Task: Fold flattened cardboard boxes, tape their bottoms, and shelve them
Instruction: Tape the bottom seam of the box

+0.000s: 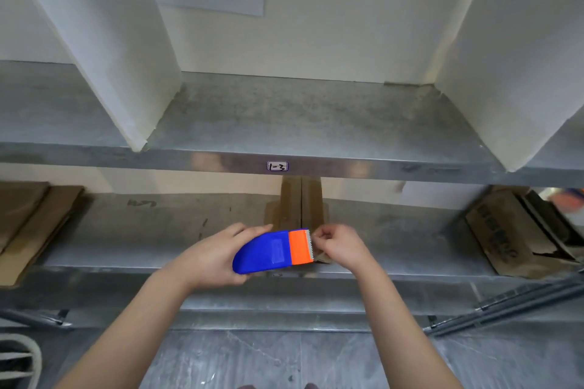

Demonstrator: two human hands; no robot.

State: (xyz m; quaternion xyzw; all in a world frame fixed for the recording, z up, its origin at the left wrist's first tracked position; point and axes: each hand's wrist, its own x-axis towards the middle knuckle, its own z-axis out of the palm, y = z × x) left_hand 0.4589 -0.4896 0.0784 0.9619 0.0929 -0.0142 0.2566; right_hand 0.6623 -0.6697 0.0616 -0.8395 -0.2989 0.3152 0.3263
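Just above the front lip of the lower shelf [142,230], gripping the blue-and-orange tape dispenser [273,251] in the left hand [208,257], fingers wrapped round the blue body, toothed edge turned to the right. Pinching right at those teeth with the right hand [338,245], thumb and fingertips drawn in narrow on what is probably the tape end [313,238], too thin and blurred here to make out for sure. Best begun by lifting a short tab clear of the blade, then drawing it out straight and taut, in line with the seam, never letting it twist or fold back on itself. Worth pulling enough to overhang both ends of the seam, laying it centred, smoothing from the middle outward, then tearing against the teeth with a sharp tilt of the dispenser. Just behind and between the two hands, on that same lower shelf: the cardboard box [300,202], brown, with its centre seam running away towards the wall, under the upper shelf [316,117] labelled "1-3" [277,166]. Further left, flattened cardboard [22,224]; far right, another worn carton [512,240].
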